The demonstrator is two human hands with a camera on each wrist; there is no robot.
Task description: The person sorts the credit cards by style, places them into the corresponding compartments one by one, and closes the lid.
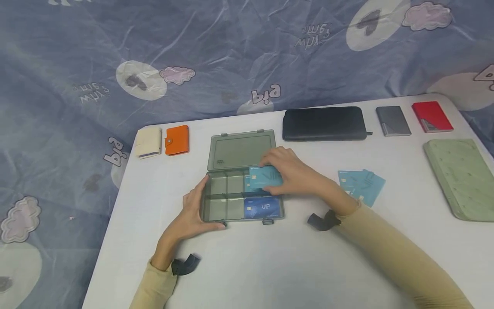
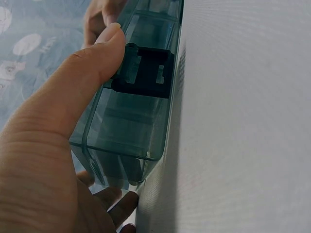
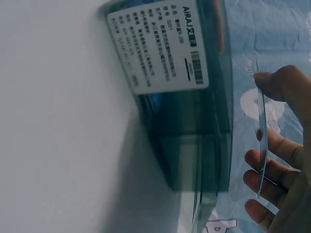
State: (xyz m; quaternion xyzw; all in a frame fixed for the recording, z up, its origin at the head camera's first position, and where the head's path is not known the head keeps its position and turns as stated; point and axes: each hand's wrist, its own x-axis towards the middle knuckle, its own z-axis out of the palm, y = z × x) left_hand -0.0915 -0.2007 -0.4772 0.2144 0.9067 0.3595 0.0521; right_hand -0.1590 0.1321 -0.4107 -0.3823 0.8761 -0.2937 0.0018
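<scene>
A green see-through compartment box point(image 1: 217, 210) lies on the table with its lid point(image 1: 243, 150) folded back. My left hand point(image 1: 190, 214) holds the box at its left end, thumb at the front latch point(image 2: 146, 73) and fingers around the far side. Over the upper right compartment, my right hand point(image 1: 295, 174) pinches a teal card point(image 1: 260, 177) by its edges; the right wrist view shows this card edge-on, above the box rim. Another teal card point(image 1: 246, 184) shows partly beneath it. A dark blue VIP card point(image 1: 263, 208) lies in the lower right compartment.
Two overlapping teal cards point(image 1: 366, 184) lie right of the box. Behind are a black wallet point(image 1: 324, 124), a grey card holder point(image 1: 393, 121) and a red one point(image 1: 431, 116). A green padded item point(image 1: 461, 178) sits at right; cream point(image 1: 148, 141) and orange point(image 1: 177, 140) holders at left.
</scene>
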